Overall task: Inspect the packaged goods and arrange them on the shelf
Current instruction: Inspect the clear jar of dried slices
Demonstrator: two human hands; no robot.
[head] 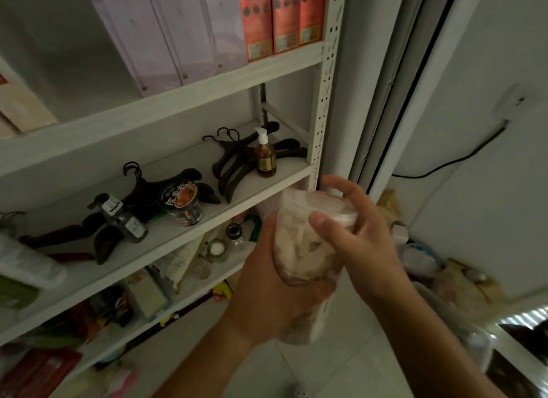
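Observation:
A clear plastic bag (299, 243) of pale beige pieces is held upright in front of the white shelf unit (189, 228), just right of its front edge. My left hand (267, 288) grips the bag from below, fingers wrapped round its bottom. My right hand (355, 231) holds the bag's top, thumb across the front and fingers behind the gathered plastic. The bag's lower part is blurred.
The middle shelf holds dark hangers (237, 160), a pump bottle (264, 156), a lidded jar (184, 200) and a dark spray bottle (118, 216). Orange boxes (281, 18) stand above. Cluttered goods fill the lower shelves (166, 282). More bags lie on the floor at right (444, 279).

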